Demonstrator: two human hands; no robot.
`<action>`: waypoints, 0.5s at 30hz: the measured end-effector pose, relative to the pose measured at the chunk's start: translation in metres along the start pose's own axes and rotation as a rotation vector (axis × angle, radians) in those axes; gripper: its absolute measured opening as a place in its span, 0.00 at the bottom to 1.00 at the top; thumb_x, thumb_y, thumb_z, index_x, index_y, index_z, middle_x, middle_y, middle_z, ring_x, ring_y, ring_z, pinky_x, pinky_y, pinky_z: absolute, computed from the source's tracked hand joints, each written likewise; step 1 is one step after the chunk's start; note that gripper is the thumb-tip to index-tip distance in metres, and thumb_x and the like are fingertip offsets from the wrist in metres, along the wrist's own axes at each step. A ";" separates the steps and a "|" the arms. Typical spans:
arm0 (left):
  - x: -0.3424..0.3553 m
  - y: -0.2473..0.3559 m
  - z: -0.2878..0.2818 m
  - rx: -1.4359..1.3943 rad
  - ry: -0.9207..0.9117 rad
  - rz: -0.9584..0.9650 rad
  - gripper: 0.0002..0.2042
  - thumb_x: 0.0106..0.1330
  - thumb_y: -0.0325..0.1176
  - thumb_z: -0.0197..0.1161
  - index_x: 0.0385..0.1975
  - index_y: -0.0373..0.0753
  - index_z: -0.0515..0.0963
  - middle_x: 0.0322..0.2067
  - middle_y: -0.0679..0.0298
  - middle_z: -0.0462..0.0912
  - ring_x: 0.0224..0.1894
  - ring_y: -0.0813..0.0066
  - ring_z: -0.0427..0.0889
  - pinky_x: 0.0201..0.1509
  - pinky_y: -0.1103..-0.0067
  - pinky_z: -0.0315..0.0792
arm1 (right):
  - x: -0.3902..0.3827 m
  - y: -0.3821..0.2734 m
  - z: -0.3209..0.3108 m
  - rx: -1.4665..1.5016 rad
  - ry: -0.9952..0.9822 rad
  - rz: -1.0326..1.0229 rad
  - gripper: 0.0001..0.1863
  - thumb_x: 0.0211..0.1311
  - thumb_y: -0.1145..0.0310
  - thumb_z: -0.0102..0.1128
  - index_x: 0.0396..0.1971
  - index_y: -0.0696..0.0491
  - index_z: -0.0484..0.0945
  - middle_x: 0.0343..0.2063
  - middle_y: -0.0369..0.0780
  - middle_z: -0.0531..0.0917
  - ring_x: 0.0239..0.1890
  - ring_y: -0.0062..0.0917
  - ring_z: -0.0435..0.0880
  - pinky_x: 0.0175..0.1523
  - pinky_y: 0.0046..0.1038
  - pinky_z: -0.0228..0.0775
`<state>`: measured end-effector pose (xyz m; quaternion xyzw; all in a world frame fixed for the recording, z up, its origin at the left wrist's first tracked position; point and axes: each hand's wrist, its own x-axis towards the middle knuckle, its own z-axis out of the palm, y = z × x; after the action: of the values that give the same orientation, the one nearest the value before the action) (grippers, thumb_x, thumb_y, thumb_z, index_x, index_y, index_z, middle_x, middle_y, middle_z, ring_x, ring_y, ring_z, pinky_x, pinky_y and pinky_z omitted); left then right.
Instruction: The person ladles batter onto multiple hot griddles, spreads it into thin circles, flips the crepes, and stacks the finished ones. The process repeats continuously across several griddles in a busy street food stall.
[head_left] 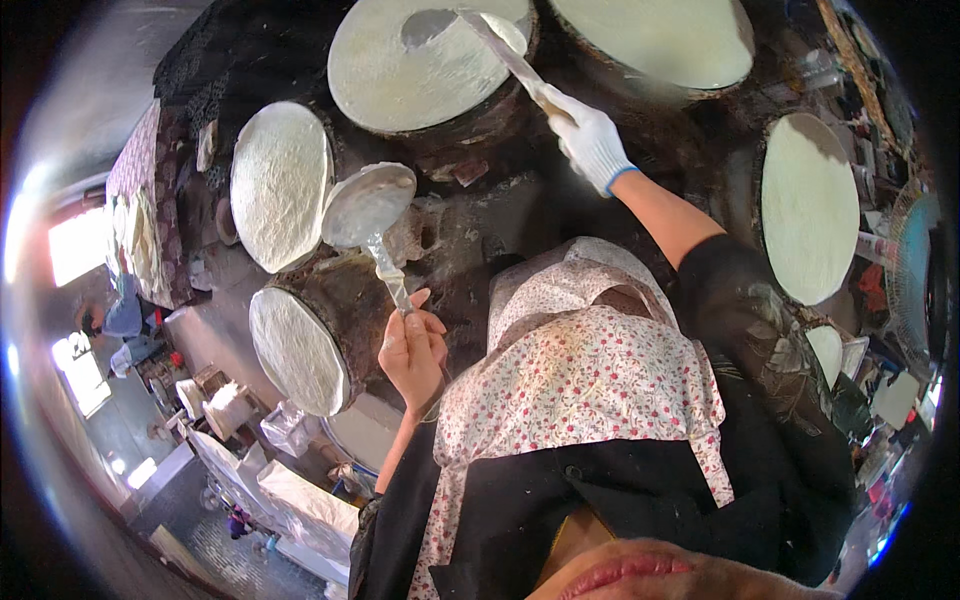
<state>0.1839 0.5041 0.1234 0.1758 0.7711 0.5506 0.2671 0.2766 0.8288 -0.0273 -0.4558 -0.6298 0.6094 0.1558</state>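
Note:
My right hand (590,145), in a white knit glove, grips a long flat spatula (505,55), whose far end lies over the pale batter round (410,80) at the top centre. My bare left hand (412,355) is closed round the handle of a metal ladle (365,205). The ladle's bowl, coated with pale batter, hangs at the edge of another white round (280,190) on the left. A further round (300,350) lies just left of my left hand. The rounds sit on dark, crusted griddles; I cannot tell how cooked they are.
More white rounds lie at the top right (655,30) and right (805,205). A fan (910,270) stands at the right rim, and a patterned cloth-covered thing (135,200) is at the left. Lower left are bins, tubs and a pale cloth (305,495). A floral apron covers my front.

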 end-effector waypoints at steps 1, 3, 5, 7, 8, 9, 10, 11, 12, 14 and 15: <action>0.000 -0.002 0.000 -0.012 -0.032 -0.019 0.16 0.86 0.32 0.49 0.62 0.29 0.76 0.30 0.65 0.79 0.19 0.87 0.67 0.21 0.84 0.61 | 0.006 0.003 -0.003 0.130 0.016 -0.008 0.24 0.73 0.68 0.59 0.68 0.39 0.78 0.52 0.47 0.89 0.47 0.34 0.92 0.51 0.34 0.83; -0.001 -0.005 0.002 -0.040 -0.026 -0.051 0.16 0.85 0.31 0.49 0.62 0.29 0.76 0.30 0.65 0.79 0.19 0.87 0.67 0.21 0.85 0.61 | 0.002 0.009 0.002 0.051 -0.036 -0.074 0.24 0.73 0.68 0.61 0.68 0.41 0.79 0.55 0.47 0.88 0.53 0.37 0.90 0.56 0.34 0.81; 0.001 -0.006 0.006 -0.050 -0.021 -0.025 0.15 0.85 0.30 0.50 0.61 0.29 0.78 0.29 0.65 0.80 0.19 0.88 0.67 0.21 0.85 0.60 | -0.005 0.012 0.008 -0.106 -0.103 -0.065 0.24 0.72 0.68 0.62 0.67 0.41 0.79 0.57 0.46 0.87 0.57 0.39 0.88 0.59 0.33 0.79; 0.004 -0.005 0.008 -0.052 -0.012 0.030 0.14 0.84 0.27 0.51 0.60 0.29 0.79 0.29 0.64 0.82 0.19 0.90 0.67 0.21 0.87 0.59 | -0.001 0.006 0.010 -0.065 -0.001 0.035 0.24 0.73 0.69 0.61 0.68 0.40 0.79 0.52 0.44 0.88 0.48 0.33 0.87 0.51 0.31 0.79; 0.004 -0.003 0.007 -0.005 -0.025 0.012 0.14 0.84 0.26 0.51 0.60 0.29 0.79 0.28 0.63 0.82 0.19 0.90 0.67 0.22 0.88 0.59 | 0.007 0.000 0.011 0.004 0.082 0.086 0.25 0.73 0.69 0.61 0.68 0.39 0.79 0.46 0.42 0.90 0.36 0.27 0.86 0.42 0.30 0.79; 0.007 -0.002 0.008 -0.031 -0.050 -0.001 0.14 0.84 0.26 0.51 0.60 0.29 0.79 0.28 0.63 0.82 0.19 0.90 0.67 0.22 0.88 0.59 | 0.018 -0.007 0.002 0.081 0.134 0.048 0.25 0.74 0.69 0.60 0.68 0.39 0.79 0.40 0.40 0.92 0.25 0.22 0.85 0.32 0.29 0.79; 0.007 0.000 0.007 -0.054 -0.049 -0.034 0.14 0.84 0.26 0.51 0.60 0.30 0.79 0.28 0.64 0.82 0.19 0.90 0.67 0.22 0.88 0.59 | 0.033 -0.015 0.000 0.166 0.077 0.017 0.25 0.74 0.68 0.60 0.69 0.38 0.79 0.32 0.38 0.88 0.20 0.20 0.79 0.26 0.28 0.74; 0.009 0.001 0.006 -0.085 -0.038 -0.068 0.14 0.84 0.26 0.51 0.60 0.30 0.79 0.28 0.64 0.82 0.19 0.90 0.67 0.22 0.88 0.59 | 0.051 -0.026 -0.004 0.223 0.113 -0.017 0.24 0.75 0.67 0.60 0.69 0.38 0.79 0.24 0.36 0.83 0.15 0.17 0.72 0.20 0.27 0.69; 0.009 0.003 0.005 -0.103 -0.040 -0.099 0.14 0.84 0.27 0.51 0.60 0.30 0.79 0.27 0.65 0.82 0.19 0.90 0.67 0.22 0.88 0.59 | 0.059 -0.031 -0.003 0.285 0.057 -0.011 0.24 0.76 0.65 0.60 0.70 0.37 0.78 0.21 0.36 0.80 0.15 0.18 0.72 0.19 0.27 0.68; 0.011 0.004 0.003 -0.079 -0.068 -0.072 0.14 0.84 0.28 0.51 0.60 0.30 0.79 0.26 0.65 0.82 0.19 0.90 0.67 0.22 0.88 0.59 | 0.063 -0.033 -0.003 0.337 -0.034 -0.122 0.24 0.77 0.61 0.60 0.71 0.37 0.77 0.18 0.34 0.75 0.14 0.17 0.71 0.18 0.27 0.67; 0.012 0.005 0.002 -0.075 -0.079 -0.056 0.14 0.84 0.28 0.51 0.60 0.30 0.79 0.26 0.66 0.82 0.19 0.90 0.67 0.22 0.88 0.59 | 0.059 -0.029 -0.001 0.232 -0.088 -0.025 0.25 0.76 0.60 0.62 0.70 0.39 0.77 0.27 0.40 0.87 0.22 0.26 0.85 0.27 0.30 0.78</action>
<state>0.1756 0.5138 0.1248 0.1657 0.7432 0.5642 0.3192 0.2345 0.8793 -0.0221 -0.3997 -0.5669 0.6955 0.1874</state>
